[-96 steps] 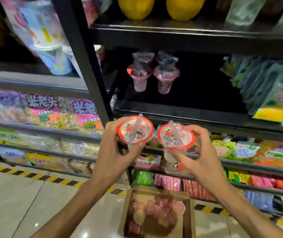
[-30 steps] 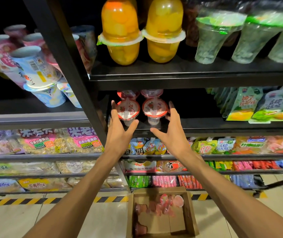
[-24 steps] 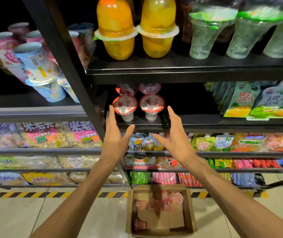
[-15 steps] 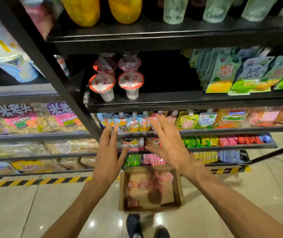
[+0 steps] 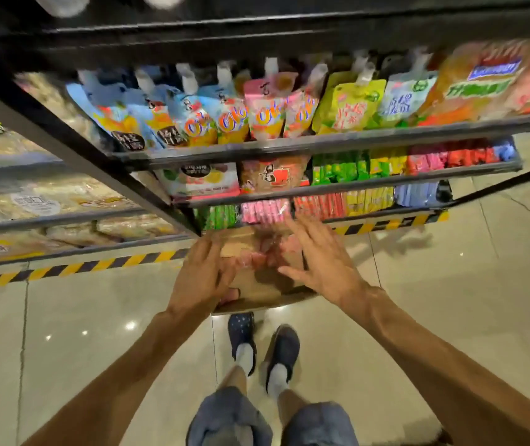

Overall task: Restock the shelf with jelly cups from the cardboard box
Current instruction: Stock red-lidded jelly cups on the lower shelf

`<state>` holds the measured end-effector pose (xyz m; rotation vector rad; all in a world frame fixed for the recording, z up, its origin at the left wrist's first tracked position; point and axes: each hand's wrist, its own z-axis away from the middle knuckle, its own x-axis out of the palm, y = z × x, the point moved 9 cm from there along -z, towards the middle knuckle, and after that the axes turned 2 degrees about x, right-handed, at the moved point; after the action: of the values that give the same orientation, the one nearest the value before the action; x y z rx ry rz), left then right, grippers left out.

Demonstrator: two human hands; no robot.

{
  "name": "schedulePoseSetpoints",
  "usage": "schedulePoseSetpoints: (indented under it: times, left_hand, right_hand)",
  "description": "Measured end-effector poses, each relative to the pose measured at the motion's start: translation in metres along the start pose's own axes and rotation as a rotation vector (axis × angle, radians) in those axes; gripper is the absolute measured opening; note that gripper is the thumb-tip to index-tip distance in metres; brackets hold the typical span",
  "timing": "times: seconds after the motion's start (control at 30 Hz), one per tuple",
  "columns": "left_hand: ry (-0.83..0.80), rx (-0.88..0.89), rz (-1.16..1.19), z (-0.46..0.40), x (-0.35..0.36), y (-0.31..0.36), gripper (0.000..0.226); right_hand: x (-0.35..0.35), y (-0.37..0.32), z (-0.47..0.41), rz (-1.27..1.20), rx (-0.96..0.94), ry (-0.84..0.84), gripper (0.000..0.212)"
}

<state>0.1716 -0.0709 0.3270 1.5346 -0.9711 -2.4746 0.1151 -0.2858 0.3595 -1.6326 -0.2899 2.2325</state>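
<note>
Left hand: my left hand point(image 5: 202, 278), fingers straight and spread, empty, above the box's left edge.
Right hand: my right hand point(image 5: 320, 262), splayed flat, empty, over its right side.
Box: brown cardboard box point(image 5: 265, 286) on glossy tiled floor point(image 5: 450, 284); blurred pink jelly cups point(image 5: 257, 257) inside.
Shelf: black metal shelf point(image 5: 305, 144), far side.

cardboard box point(image 5: 267, 284) on floor point(image 5: 450, 300), below shelf point(image 5: 305, 144)

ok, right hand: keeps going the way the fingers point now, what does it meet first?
Most likely the jelly cups in the cardboard box. The right hand is open, fingers spread, pointing forward and down over the box. Nothing shows between, though motion blur leaves depth uncertain.
</note>
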Motion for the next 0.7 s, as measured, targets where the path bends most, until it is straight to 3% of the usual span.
schedulePoseSetpoints:
  times: [0.1, 0.2, 0.3, 0.5, 0.6, 0.7]
  left_hand:
    - [-0.038, 0.034, 0.074, -0.009, 0.044, -0.021, 0.061]
    - [-0.105, -0.052, 0.158, -0.017, 0.096, -0.058, 0.043]
    - [-0.143, -0.058, 0.144, -0.024, 0.155, -0.093, 0.062]
    - [-0.282, -0.134, 0.055, -0.031, 0.269, -0.147, 0.069]
    - [-0.384, -0.088, -0.059, -0.049, 0.320, -0.170, 0.075]
    - [-0.417, 0.040, -0.221, -0.080, 0.356, -0.189, 0.071]
  right_hand:
    - [0.054, 0.021, -0.010, -0.024, 0.001, -0.016, 0.102]
    - [0.112, 0.044, -0.018, -0.067, 0.040, -0.042, 0.101]
    - [0.160, 0.063, -0.025, -0.079, 0.052, -0.019, 0.104]
    - [0.249, 0.109, -0.033, -0.127, 0.046, -0.002, 0.088]
    - [0.295, 0.130, -0.045, -0.160, 0.039, -0.071, 0.082]
    - [0.340, 0.155, -0.063, -0.229, 0.083, -0.088, 0.096]
